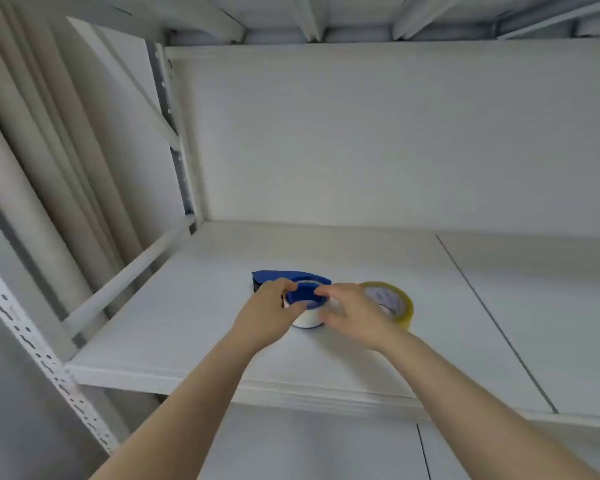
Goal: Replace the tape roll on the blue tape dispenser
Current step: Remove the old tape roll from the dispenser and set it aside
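The blue tape dispenser [291, 278] lies on the white shelf [194, 327], its toothed end pointing left. A white tape roll [306, 319] sits on its blue hub [307, 293]. My left hand [269, 313] grips the left side of the roll and hub, thumb in front. My right hand [352, 315] holds the right side, fingertips on the hub's rim. A yellowish clear tape roll [394, 301] lies flat on the shelf just behind my right hand, partly hidden by it.
White metal rack: a perforated upright [35, 344] at the left, a side rail [125, 275], a back wall and an upper shelf overhead. A seam [492, 320] divides the shelf board to the right. Beige curtain at far left.
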